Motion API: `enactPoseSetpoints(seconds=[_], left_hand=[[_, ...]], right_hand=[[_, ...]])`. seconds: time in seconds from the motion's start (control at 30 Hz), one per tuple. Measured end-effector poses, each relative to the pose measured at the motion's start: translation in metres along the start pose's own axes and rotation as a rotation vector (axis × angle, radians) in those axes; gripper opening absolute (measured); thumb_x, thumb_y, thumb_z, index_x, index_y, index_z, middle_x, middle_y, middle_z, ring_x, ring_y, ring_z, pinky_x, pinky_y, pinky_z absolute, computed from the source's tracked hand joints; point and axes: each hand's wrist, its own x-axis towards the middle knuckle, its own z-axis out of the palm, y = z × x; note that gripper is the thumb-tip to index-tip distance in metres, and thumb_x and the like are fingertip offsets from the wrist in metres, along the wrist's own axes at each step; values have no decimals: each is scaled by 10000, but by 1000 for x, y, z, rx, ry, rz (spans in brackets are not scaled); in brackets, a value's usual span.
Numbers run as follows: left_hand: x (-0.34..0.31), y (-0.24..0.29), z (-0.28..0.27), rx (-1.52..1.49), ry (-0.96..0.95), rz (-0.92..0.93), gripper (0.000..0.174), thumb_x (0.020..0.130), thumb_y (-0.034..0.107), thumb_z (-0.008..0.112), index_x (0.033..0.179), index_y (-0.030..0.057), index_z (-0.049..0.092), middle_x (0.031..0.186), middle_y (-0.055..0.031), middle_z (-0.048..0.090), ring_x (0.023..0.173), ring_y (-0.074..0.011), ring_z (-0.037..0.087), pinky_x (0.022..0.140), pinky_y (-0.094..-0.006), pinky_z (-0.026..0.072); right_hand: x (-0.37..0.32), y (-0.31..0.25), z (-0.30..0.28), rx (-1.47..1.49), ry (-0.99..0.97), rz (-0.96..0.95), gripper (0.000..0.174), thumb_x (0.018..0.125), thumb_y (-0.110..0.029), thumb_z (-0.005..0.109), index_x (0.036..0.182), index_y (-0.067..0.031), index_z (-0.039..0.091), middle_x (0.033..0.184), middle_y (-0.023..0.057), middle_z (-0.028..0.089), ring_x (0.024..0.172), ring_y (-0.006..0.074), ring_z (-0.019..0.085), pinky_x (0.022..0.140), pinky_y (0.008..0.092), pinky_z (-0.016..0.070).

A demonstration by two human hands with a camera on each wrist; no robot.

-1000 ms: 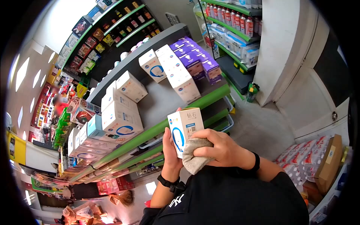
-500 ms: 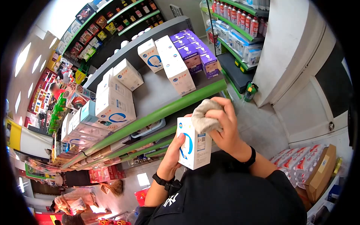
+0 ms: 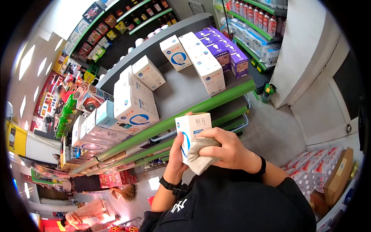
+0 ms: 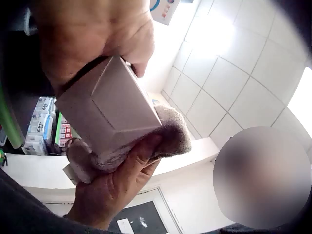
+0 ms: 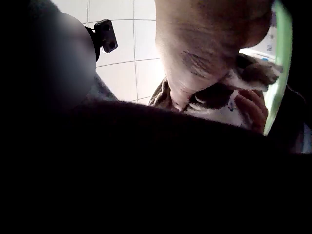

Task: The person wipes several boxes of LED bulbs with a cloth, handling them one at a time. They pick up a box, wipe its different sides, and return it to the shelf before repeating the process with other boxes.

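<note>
My left hand (image 3: 176, 156) grips a white carton (image 3: 184, 124) with a blue ring printed on one face, its thumb on that face. In the left wrist view the carton's plain end (image 4: 122, 102) points at the camera, and the left palm (image 4: 97, 29) lies along its upper side. A grey-beige cloth (image 3: 201, 152) is bunched in my right hand (image 3: 228, 149), which holds it against the carton's lower side face. Thumb and fingers pinch the cloth, also seen bunched around the carton's edge in the left wrist view (image 4: 170, 129). Dark fabric covers much of the right wrist view.
On the grey shelf (image 3: 174, 89) with a green front edge (image 3: 185, 110) stand white cartons (image 3: 137, 104) at left and a row of white cartons (image 3: 205, 65) beside purple boxes (image 3: 239, 63) at right. A brown cardboard box (image 3: 338, 178) and wrapped packs (image 3: 313, 170) lie at lower right.
Half a second ago the cloth was at the carton's top corner; the right hand has since moved it down to the lower side. The left hand has tilted the carton, and its top shows again.
</note>
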Motion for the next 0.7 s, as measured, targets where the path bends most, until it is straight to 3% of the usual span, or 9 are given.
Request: enactPoseSetpoints(seconds=[0.1,0.23,0.27,0.37,0.4,0.5,0.57,0.63,0.7], left_hand=[[2,8,-2,63,-132,-42,829,1101,468,613,1751,119,236,1639,-141,515,1462,-264,568,1225,-407,461],[2,6,-16,179,-101,-97,859,1071,452,658,1745,98,260,1638,-122,519,1456,-224,571,1195,-378,483],[2,6,-21,176,-127,-105,838,1094,460,627,1751,95,256,1647,-117,521,1454,-223,579,1189,-375,492],[4,12,-15,-42,-219,-136,803,1131,489,549,1757,89,243,1650,-116,528,1454,-233,589,1195,-380,494],[10,7,-22,-112,-278,-102,784,1154,519,473,1758,77,239,1666,-119,519,1462,-250,589,1200,-394,498],[15,6,-33,-226,-184,-69,701,1177,533,415,1678,43,400,1594,-123,598,1390,-266,649,1152,-445,548],[24,-10,-53,-269,-77,-30,582,1187,481,427,1548,41,547,1460,-135,686,1326,-289,684,1130,-477,563],[26,-19,-40,-182,125,34,585,1182,484,446,1530,27,556,1443,-147,692,1324,-300,681,1135,-475,555],[24,-15,-17,-201,122,48,620,1182,460,436,1565,-22,507,1498,-193,651,1360,-353,653,1182,-482,513]], right_hand=[[5,3,5,-99,169,51,420,753,-98,877,1129,-146,698,1337,154,625,1127,395,699,902,466,605],[3,20,7,-215,362,226,479,781,-67,850,1218,-93,657,1355,211,592,1150,449,668,948,458,579],[0,21,7,-223,401,287,398,865,-67,829,1217,-61,644,1386,211,573,1184,421,655,982,443,557],[-11,43,17,-44,553,370,306,953,-66,784,1217,-45,632,1407,198,563,1217,365,637,1023,430,530],[-11,38,16,19,549,414,240,1011,-76,737,1218,-34,624,1403,175,568,1248,318,606,1061,422,497],[-15,32,9,221,400,392,266,985,-69,736,1221,-33,619,1401,174,565,1253,319,598,1072,422,481],[-17,29,8,312,334,331,366,882,-55,772,1218,-56,628,1383,185,574,1243,329,594,1082,418,462],[-14,23,-3,292,196,246,391,855,-40,791,1215,-59,638,1381,189,577,1234,348,598,1084,422,459],[-16,24,-8,281,104,188,410,808,-41,831,1182,-81,669,1384,181,589,1211,374,632,1039,428,506]])
